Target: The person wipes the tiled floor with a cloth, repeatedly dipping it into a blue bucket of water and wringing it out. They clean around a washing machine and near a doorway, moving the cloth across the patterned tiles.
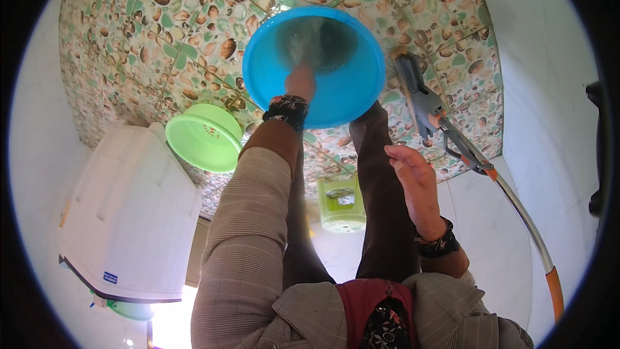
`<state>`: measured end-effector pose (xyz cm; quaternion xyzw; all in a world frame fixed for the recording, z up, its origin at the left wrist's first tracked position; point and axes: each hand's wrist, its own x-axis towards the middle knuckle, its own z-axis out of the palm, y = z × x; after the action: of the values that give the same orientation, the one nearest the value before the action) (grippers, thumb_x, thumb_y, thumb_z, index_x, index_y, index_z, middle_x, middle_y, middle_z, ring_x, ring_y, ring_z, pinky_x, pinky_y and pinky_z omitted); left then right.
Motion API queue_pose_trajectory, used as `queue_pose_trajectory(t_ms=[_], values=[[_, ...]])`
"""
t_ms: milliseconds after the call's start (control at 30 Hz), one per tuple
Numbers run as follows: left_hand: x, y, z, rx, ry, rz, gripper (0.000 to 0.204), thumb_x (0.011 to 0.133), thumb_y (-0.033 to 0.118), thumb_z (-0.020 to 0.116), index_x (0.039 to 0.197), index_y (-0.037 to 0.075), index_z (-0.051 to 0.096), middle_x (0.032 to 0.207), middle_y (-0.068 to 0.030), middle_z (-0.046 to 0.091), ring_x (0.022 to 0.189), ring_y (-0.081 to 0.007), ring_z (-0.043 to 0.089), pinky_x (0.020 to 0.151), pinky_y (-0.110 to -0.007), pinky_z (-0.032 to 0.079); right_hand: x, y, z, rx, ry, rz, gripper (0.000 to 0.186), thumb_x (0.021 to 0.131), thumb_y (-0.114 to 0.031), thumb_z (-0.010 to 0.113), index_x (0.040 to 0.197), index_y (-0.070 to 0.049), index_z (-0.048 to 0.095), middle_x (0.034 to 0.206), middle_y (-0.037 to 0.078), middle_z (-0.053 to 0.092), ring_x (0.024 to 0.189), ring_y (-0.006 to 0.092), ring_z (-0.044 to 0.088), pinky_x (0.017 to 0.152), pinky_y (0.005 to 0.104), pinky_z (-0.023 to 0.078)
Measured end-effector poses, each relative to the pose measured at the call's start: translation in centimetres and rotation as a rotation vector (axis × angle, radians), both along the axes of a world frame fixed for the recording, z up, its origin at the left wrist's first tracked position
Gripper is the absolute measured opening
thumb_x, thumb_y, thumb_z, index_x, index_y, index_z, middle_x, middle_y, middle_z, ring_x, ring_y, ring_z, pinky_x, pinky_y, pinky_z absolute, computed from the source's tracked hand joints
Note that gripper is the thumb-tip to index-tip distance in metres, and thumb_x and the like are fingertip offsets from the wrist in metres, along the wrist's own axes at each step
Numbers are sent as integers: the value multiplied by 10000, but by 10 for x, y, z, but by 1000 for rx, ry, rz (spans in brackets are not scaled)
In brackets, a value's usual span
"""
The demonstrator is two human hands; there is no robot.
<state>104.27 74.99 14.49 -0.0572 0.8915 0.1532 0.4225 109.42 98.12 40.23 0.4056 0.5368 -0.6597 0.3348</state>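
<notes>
A round blue basin stands on the wet, pebble-patterned floor in front of my feet. My left hand reaches down into it, and its fingers are lost in blur and splashing water. Around them, in the far part of the basin, is a dark patch; whether it is cloth or dark water I cannot make out. My right hand hovers beside my right leg, its fingers stretched out and nothing in them. The nearest thing to its right is a squeeze mop.
The grey and orange squeeze mop lies to the right, its long handle curving toward me. Left of my legs are a light green basin and a large white boxy appliance. A small green stool shows between my legs.
</notes>
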Motion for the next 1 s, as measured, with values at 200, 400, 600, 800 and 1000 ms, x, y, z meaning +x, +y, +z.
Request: queue_pose_trajectory(t_ms=[200, 400, 600, 800, 1000], values=[[-3, 2, 88, 455, -317, 739, 205, 827, 144, 553, 941, -14, 614, 717, -68, 576, 635, -156, 550, 551, -282, 438, -5, -14, -14, 25, 115, 175, 256, 898, -73, 484, 1122, 35, 544, 1102, 92, 580, 1036, 150, 535, 918, 261, 400], [19, -4, 231, 883, -291, 1080, 200, 862, 96, 516, 1026, -6, 567, 831, -18, 555, 665, -100, 501, 656, -224, 421, -27, -47, -75, -417, -251, -203, 324, 945, -238, 471, 1182, -21, 507, 1084, 69, 582, 976, 175, 562, 858, 327, 450], [45, -29, 261, 1069, -347, 1194, 166, 841, 46, 437, 974, 16, 532, 908, -55, 554, 820, -141, 541, 762, -273, 435, -54, -83, -118, -733, -291, -239, 288, 957, -232, 448, 1174, -55, 514, 1086, 62, 571, 973, 180, 567, 858, 341, 463], [71, -52, 206, 840, -197, 1595, 229, 878, 100, 429, 1067, -10, 496, 978, -82, 545, 851, -155, 564, 783, -296, 481, -74, -95, -114, -153, -110, -148, 264, 888, -195, 557, 1073, -7, 543, 941, 27, 592, 818, 128, 561, 707, 257, 459], [55, -24, 167, 637, 10, 1171, 417, 901, 231, 531, 1234, -3, 443, 1070, -68, 536, 903, -100, 523, 785, -246, 440, -75, -112, -83, 218, 233, 275, 233, 830, -171, 624, 985, -7, 567, 779, 18, 562, 711, 89, 508, 616, 246, 418]])
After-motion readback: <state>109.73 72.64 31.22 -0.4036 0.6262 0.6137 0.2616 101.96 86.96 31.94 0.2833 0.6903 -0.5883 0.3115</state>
